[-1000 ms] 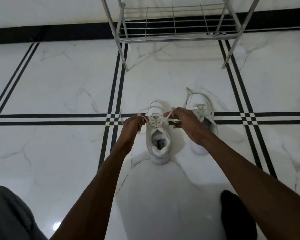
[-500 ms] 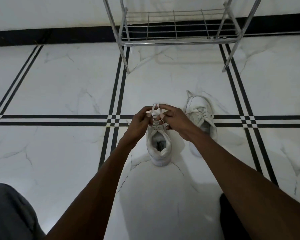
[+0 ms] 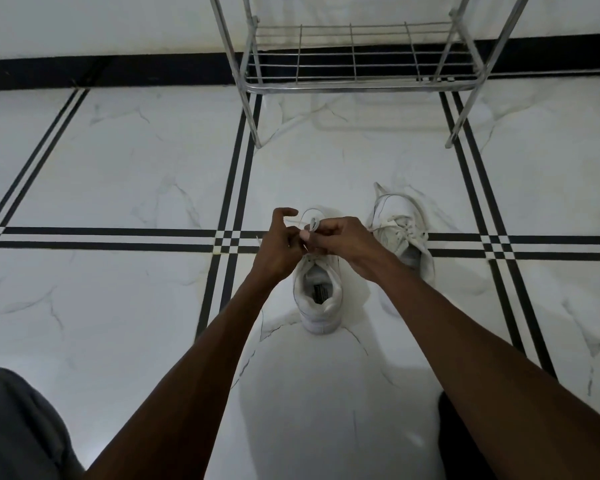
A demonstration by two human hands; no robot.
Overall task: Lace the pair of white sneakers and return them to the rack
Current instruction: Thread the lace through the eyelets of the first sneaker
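Note:
Two white sneakers stand on the marble floor with their toes pointing away from me. Over the tongue of the near sneaker [image 3: 318, 299] my left hand [image 3: 280, 247] and my right hand [image 3: 340, 239] meet, each pinching part of its white lace [image 3: 309, 220], which rises in a loop between the fingers. My left index finger is curled free above the lace. The other sneaker [image 3: 404, 237] sits just to the right, laced, partly behind my right wrist. The metal shoe rack [image 3: 357, 85] stands farther ahead against the wall.
The rack's front legs [image 3: 253, 126] reach the floor ahead of the sneakers. Black double stripes [image 3: 118, 239] cross the white tiles. My grey-clad knee [image 3: 18, 427] is at the lower left and a dark shape [image 3: 461, 441] at the lower right.
My hands, first apart and pulling the lace ends sideways, have come together over the near sneaker and now hold a raised loop of lace. The view has tilted down slightly.

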